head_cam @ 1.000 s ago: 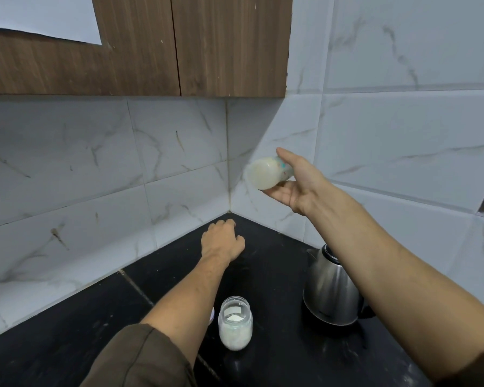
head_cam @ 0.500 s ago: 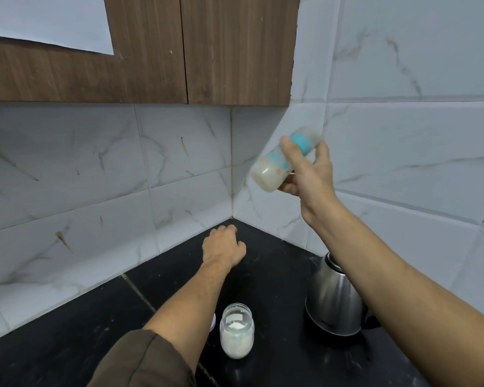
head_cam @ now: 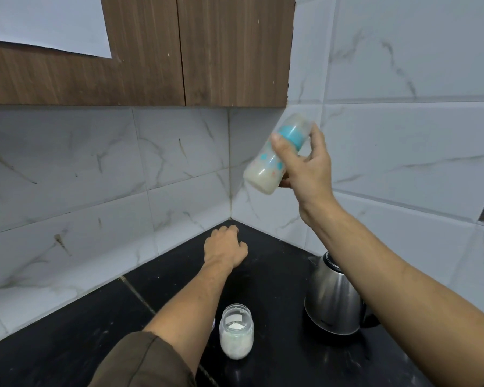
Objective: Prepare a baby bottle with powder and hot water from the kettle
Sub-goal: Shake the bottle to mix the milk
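My right hand grips a baby bottle high in the air near the tiled corner. The bottle is tilted, its blue collar and clear cap up to the right, its base down to the left, and it holds milky liquid. My left hand rests on the black counter near the corner, fingers curled under, holding nothing. A glass jar with white powder stands open on the counter beside my left forearm. A steel kettle stands to the right, partly hidden by my right forearm.
Wooden wall cabinets hang above the corner, with a white sheet stuck on the left door. Marble-look tiles cover both walls. A small pale object peeks out behind my left forearm next to the jar.
My right hand swung the bottle from lying sideways to tilted cap-up and raised it a little, as in shaking. My left hand stayed on the counter.
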`<state>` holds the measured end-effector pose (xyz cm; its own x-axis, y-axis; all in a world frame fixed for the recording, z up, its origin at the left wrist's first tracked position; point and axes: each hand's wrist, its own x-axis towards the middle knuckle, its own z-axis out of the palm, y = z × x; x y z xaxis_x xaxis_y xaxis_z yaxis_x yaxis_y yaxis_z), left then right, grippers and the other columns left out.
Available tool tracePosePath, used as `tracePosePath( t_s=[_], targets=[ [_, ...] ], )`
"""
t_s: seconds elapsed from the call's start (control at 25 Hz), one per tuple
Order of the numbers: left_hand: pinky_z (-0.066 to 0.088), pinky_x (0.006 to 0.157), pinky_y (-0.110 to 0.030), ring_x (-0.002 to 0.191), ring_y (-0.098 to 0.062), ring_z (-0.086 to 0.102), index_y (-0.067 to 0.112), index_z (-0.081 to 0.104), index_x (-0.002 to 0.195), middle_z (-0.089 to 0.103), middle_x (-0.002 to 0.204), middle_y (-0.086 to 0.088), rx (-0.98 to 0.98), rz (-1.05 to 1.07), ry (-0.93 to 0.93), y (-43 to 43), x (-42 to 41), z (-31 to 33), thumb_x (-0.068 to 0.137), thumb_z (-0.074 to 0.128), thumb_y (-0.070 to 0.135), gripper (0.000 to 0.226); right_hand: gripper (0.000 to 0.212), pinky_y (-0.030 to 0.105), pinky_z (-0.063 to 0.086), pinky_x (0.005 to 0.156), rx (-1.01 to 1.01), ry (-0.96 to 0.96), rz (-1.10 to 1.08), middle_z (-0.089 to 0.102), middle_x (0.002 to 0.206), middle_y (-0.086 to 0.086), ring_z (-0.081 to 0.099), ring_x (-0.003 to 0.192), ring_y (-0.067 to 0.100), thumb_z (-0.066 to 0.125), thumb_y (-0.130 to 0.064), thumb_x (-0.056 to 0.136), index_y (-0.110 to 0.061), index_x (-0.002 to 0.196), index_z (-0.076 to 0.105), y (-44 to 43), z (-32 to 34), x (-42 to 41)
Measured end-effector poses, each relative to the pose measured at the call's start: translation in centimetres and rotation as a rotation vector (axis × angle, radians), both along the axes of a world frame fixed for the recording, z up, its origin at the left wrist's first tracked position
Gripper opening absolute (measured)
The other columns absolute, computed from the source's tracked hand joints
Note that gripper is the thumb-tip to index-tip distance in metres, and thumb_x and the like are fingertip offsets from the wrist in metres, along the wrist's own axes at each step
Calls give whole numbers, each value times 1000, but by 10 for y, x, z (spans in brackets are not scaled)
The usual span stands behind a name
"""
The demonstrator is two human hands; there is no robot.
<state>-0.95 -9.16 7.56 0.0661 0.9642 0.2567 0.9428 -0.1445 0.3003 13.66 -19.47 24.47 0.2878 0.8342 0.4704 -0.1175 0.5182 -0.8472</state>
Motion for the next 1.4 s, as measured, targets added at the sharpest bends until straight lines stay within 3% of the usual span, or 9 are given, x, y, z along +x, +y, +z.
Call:
tracePosePath(
  t_s=[0.12,0.28,0.48,0.68,0.84,1.0,1.08,1.2,1.4],
  targets=[
    [51,102,-44,129,-27,55,18,54,146,60,140,-6,2,4,-3,0,-1,1,98,57,33,51,82,37,63,65,-58,380,-2,65,128,10,76,101,30,83,-46,85,-32,153,39,4,12,2],
    [52,102,-44,127,-26,57,19,55,145,61,139,-5,-7,9,-5,0,-1,2,99,59,35,50,63,31,61,62,-73,-145,133,68,124,8,78,93,25,79,-41,91,-35,144,47,-6,-1,-9],
    [51,100,-43,126,-26,56,18,55,144,61,137,-6,6,6,4,0,-3,2,98,56,35,49,77,34,63,63,-102,382,-25,64,130,10,77,97,29,80,-41,91,-34,154,35,7,10,5],
    [52,101,-44,126,-26,56,18,55,144,61,138,-6,-4,8,2,1,-4,4,98,57,36,49,66,33,62,62,-89,12,84,69,123,11,79,86,28,81,-38,90,-33,147,48,5,-4,5],
    [51,101,-44,127,-27,55,18,54,144,61,138,-5,-3,3,-2,-1,-1,4,97,56,34,50,65,39,64,63,-151,525,3,65,127,12,77,92,30,79,-38,91,-24,145,45,11,15,16],
    [53,98,-44,125,-26,57,18,55,144,61,137,-5,-1,-8,5,-2,5,7,97,57,35,49,56,38,63,63,-200,20,148,70,123,14,78,84,29,80,-40,90,-25,138,55,0,3,5],
    [53,98,-44,126,-26,56,18,55,144,61,138,-5,4,-22,5,-3,9,8,97,57,35,50,55,38,63,64,-173,103,138,70,123,13,78,81,28,80,-40,90,-25,137,56,0,9,5],
    [52,99,-44,127,-26,55,18,55,145,60,139,-5,-1,-19,8,-4,10,8,97,56,34,50,59,40,65,64,-198,497,56,66,124,12,78,91,30,79,-37,92,-22,139,48,7,17,12],
    [52,100,-44,127,-25,56,19,54,146,60,139,-5,-6,-23,13,-4,15,9,98,57,36,51,56,38,63,62,-252,-14,191,71,118,13,78,80,25,80,-38,90,-24,138,55,-2,-3,-6]
  ],
)
